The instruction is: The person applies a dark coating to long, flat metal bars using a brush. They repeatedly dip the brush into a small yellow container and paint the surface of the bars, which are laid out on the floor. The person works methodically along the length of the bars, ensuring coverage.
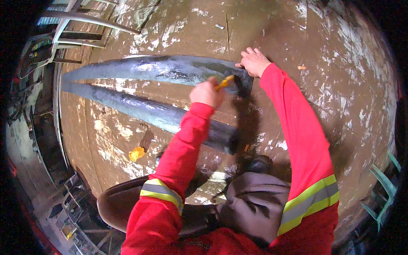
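Observation:
Two long dark grey tubes lie side by side on the brown floor, with glossy and smeared patches: a far tube [153,68] and a near tube [170,114]. My left hand [207,92] is closed round a yellow-handled brush [225,82], slightly blurred; its dark tip is at the far tube's right end. My right hand [253,61] rests by the upper corner of that same end, its fingers bent, fingertips on the edge. The near tube's open-looking dark end sits beyond my left forearm, which hides part of that tube.
A small yellow container [136,154] sits on the floor left of my left arm. White paint smears and small orange scraps [301,67] mark the brown floor [289,38]. A metal frame [89,19] stands at upper left, green bars [384,182] at far right.

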{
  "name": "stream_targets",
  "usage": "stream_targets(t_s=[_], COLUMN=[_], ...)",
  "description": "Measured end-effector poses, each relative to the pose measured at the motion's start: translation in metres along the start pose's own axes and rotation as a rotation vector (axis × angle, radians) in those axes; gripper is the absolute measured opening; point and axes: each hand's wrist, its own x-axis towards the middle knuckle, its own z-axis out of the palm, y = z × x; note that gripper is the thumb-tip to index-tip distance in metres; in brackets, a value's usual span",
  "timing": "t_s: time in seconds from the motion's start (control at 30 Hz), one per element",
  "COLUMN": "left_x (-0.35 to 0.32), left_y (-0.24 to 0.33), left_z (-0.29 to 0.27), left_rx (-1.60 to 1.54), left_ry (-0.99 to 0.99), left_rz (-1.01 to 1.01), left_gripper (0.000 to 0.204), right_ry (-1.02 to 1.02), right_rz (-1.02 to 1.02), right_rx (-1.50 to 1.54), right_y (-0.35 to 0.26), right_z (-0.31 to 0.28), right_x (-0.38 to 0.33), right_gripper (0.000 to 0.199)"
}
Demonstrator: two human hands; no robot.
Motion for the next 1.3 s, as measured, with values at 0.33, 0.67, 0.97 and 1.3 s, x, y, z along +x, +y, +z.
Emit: stream_targets(t_s=[0.33, 0.67, 0.97, 1.3], left_x=[0.091, 0.085, 0.099, 0.049], left_y=[-0.062, 0.013, -0.079, 0.012], left_z=[-0.071, -0.026, -0.050, -0.002], left_rx=[0.418, 0.227, 0.102, 0.344], left_ry=[-0.059, -0.237, -0.172, -0.095], left_rz=[-0.243, 0.005, -0.131, 0.051], left_gripper=[0.024, 0.028, 0.028, 0.018], right_ry=[0.053, 0.060, 0.045, 0.040], right_rz=[-0.036, -0.031, -0.043, -0.039], right_rx=[-0.043, -0.051, -0.011, 0.006], right_y=[-0.002, -0.004, -0.005, -0.007], right_z=[0.008, 0.008, 0.002, 0.003], right_x=[-0.003, -0.005, -0.003, 0.000], right_gripper=[0.026, 0.023, 0.024, 0.024])
